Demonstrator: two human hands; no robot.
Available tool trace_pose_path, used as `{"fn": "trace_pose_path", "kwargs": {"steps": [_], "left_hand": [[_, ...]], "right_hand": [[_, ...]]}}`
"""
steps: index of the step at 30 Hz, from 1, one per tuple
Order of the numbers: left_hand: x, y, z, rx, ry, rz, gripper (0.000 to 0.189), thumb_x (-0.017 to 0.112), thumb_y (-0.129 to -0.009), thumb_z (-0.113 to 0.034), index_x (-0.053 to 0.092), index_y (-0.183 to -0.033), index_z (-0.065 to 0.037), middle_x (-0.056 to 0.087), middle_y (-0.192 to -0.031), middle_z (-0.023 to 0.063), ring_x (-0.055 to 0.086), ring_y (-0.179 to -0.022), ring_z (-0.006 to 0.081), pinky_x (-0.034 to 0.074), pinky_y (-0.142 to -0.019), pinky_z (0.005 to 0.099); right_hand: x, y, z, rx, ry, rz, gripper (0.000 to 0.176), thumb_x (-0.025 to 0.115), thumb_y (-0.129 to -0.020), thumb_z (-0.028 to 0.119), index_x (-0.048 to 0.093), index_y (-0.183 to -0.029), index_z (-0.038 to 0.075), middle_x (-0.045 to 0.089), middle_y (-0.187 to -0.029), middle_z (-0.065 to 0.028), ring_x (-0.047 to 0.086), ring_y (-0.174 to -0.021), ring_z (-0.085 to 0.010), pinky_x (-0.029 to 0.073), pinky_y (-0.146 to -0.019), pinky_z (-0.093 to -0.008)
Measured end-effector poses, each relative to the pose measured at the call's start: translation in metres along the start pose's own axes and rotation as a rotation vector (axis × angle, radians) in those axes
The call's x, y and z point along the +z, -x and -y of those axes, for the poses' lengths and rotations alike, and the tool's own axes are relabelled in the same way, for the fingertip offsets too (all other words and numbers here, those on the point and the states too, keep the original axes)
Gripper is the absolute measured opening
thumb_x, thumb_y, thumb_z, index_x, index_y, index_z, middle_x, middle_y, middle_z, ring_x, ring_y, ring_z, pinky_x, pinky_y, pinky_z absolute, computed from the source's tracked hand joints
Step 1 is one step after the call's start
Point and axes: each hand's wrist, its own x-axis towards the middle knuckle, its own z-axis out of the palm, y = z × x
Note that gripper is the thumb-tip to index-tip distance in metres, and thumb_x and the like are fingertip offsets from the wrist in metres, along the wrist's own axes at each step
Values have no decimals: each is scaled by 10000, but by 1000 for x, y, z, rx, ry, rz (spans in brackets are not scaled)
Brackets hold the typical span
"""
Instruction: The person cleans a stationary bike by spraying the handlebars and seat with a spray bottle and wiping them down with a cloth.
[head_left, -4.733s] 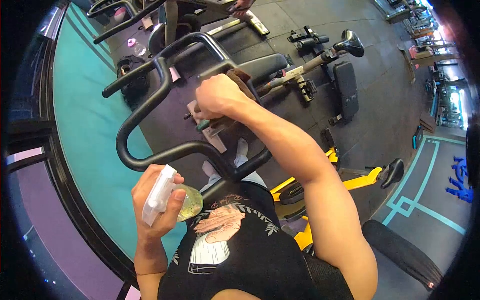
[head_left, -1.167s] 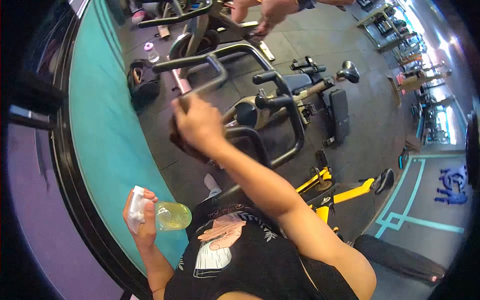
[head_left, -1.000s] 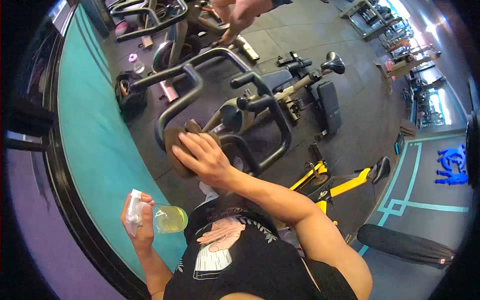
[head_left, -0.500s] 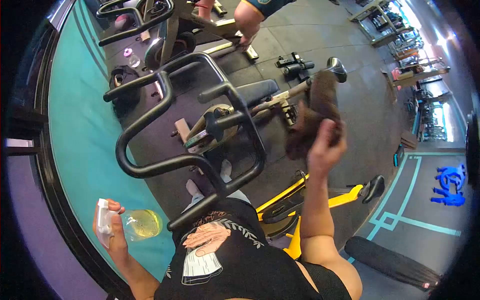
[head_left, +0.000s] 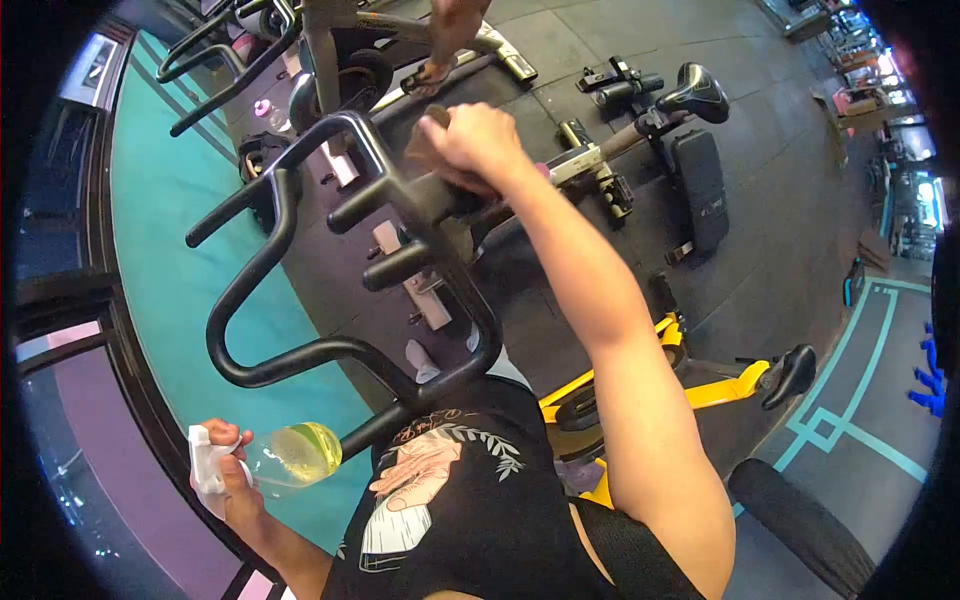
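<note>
My left hand (head_left: 236, 478) is closed around the white trigger head of a clear spray bottle (head_left: 300, 456) with yellow liquid in it. The bottle lies sideways in the grip, its base near the end of a black handlebar. Farther out, my right hand (head_left: 482, 143) grips a brown cloth (head_left: 428, 148), partly hidden behind the fingers. Cloth and hand overlap the far side of the exercise bike's looped handlebar (head_left: 270, 368), which fills the middle of the view. Behind it the bike's saddle (head_left: 695, 95) shows at upper right.
Another person's hand (head_left: 432, 76) is down by a second bike at the top. A pink-capped bottle (head_left: 270, 115) stands near the teal wall strip (head_left: 150, 260). On the right are a yellow bike frame (head_left: 730, 388) and a long dark padded roll (head_left: 800, 525).
My right hand has moved left with the brown cloth, from beside the bike to its handlebar. The spray bottle stays in my left hand. The view has shifted slightly.
</note>
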Motion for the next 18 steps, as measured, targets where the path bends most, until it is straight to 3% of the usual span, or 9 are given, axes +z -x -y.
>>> {"fn": "trace_pose_path", "kwargs": {"steps": [4,6,8,10,12,14,15,16,18], "left_hand": [[12,1,-9,16,-2,18,518,711,-903,-490,621,-1038,2,547,-1022,78,510,-836,132,509,-825,325],[18,-2,-12,11,-26,34,541,716,-892,-513,625,-1029,3,547,-1018,80,514,-842,135,512,-813,322],[26,-6,-13,33,7,84,576,713,-879,-552,632,-1000,6,542,-1013,89,539,-865,153,512,-780,316],[49,-6,-26,48,33,163,577,679,-902,-547,625,-1018,16,531,-1054,106,554,-944,188,514,-793,344],[85,-3,-45,71,57,260,544,625,-941,-495,618,-1061,36,518,-1097,131,550,-1000,212,543,-828,378],[136,-8,-60,105,118,518,457,565,-966,-418,628,-1034,29,541,-1075,147,568,-977,220,535,-803,363],[167,-17,-56,397,61,617,364,558,-977,-315,624,-1045,36,589,-1028,130,597,-918,216,527,-783,335],[206,-11,-61,318,154,549,169,615,-949,-135,644,-987,27,628,-890,116,613,-821,179,507,-755,307],[267,0,-59,-136,284,535,217,651,-966,-192,652,-1018,19,635,-877,81,588,-801,153,487,-731,294]], "right_hand": [[-4,-9,-35,-27,-192,66,551,562,-935,554,735,-1066,47,731,-1069,-182,704,-1018,-341,542,-901,-469],[4,38,-31,-274,-288,-197,437,621,-943,428,717,-1082,25,724,-1066,-199,696,-1031,-350,543,-898,-452],[43,82,-39,-443,-419,-831,344,668,-931,301,701,-1072,-11,721,-1050,-204,692,-996,-382,543,-879,-446],[38,133,-42,-207,-635,-718,337,669,-952,295,695,-1061,-23,728,-1033,-194,701,-961,-360,544,-874,-427],[43,153,-64,257,-1014,-613,421,634,-987,378,697,-1054,-33,739,-1004,-153,704,-945,-303,546,-868,-400],[41,156,-99,789,-1200,-649,511,592,-1010,428,652,-1154,-58,712,-1082,-141,689,-983,-271,552,-884,-399],[35,155,-112,775,-1458,-701,533,606,-1001,433,619,-1205,-59,691,-1135,-137,686,-995,-272,559,-880,-398],[30,153,-125,754,-1721,-747,565,620,-992,439,585,-1257,-59,670,-1188,-132,684,-1007,-274,566,-875,-396],[37,151,-150,662,-1828,-667,533,606,-1003,423,580,-1275,-34,666,-1197,-125,674,-1029,-263,564,-908,-402]]}}
